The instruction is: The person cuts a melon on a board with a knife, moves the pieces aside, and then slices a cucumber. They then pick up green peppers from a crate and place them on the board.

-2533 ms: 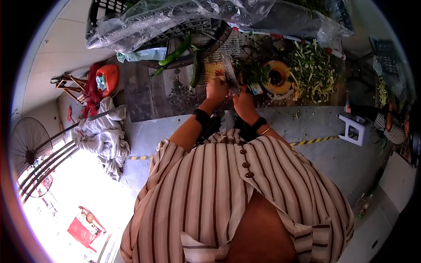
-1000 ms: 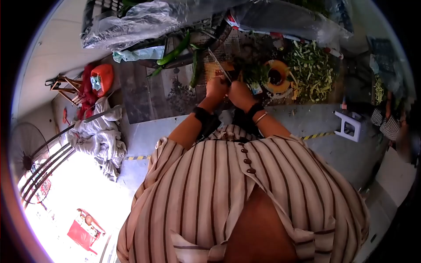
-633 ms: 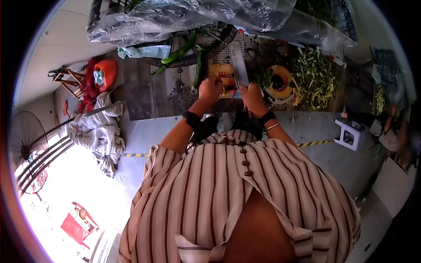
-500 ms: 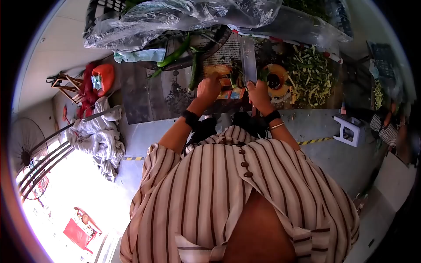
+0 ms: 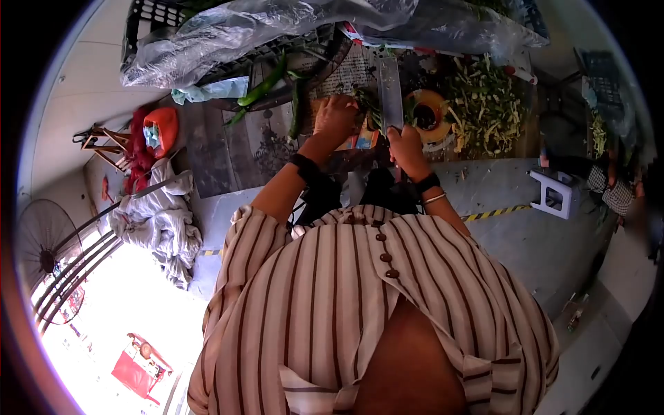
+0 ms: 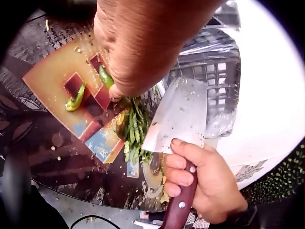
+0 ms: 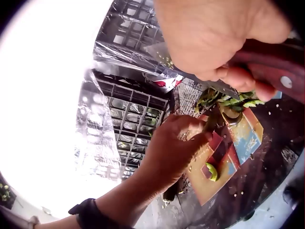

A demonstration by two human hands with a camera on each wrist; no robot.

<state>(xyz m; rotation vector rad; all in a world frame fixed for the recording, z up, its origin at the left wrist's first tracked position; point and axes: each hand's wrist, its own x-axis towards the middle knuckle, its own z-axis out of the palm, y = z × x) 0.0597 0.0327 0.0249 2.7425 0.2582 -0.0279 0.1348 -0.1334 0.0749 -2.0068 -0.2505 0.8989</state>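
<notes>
Pale-green shredded pepper heap [image 5: 487, 107] cut; long green peppers [image 5: 266, 84] left whole; left fingers [image 7: 199, 140] pinch green stub [image 6: 106, 77], right fingers [image 6: 177, 176] grip steel cleaver [image 6: 178, 112].

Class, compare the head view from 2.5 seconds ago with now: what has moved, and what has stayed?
The right hand has moved right, away from the left hand, carrying the cleaver, which it has not let go. The left hand has moved forward over the orange patterned patch; any change in its grip is unclear. The long green peppers and shredded pile stayed put.
</notes>
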